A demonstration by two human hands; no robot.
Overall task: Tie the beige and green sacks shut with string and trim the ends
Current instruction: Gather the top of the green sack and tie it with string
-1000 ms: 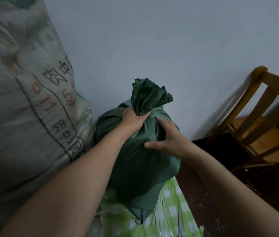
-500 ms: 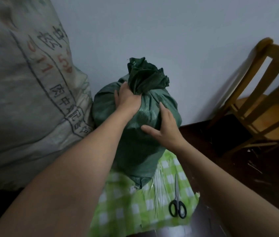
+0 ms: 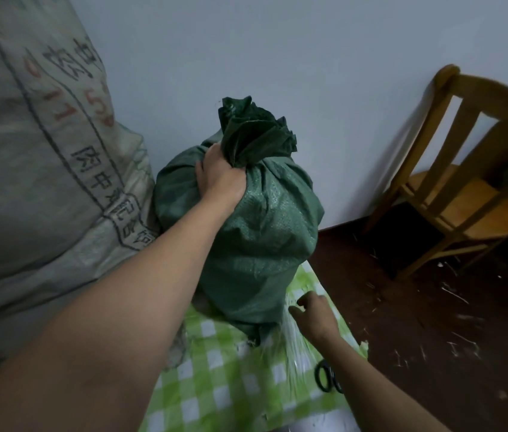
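We held the green sack (image 3: 265, 244) upright, long axis vertical, with the left grip (image 3: 221, 179) clenched round the gathered neck at its top. The right grip (image 3: 315, 313) hung at the sack's foot, fingers loosely curled and holding nothing. It was just above pale strands (image 3: 290, 341), judged to be the string, and was the nearer hand to them. Scissors (image 3: 327, 377) lay nearer us than the base, partly hidden by the right forearm. A green checked cloth (image 3: 221, 378) carried the sack. The beige sack (image 3: 43, 182) stood close against its left, and a wooden chair (image 3: 464, 182) stood well apart to its right on the dark floor (image 3: 433, 322).
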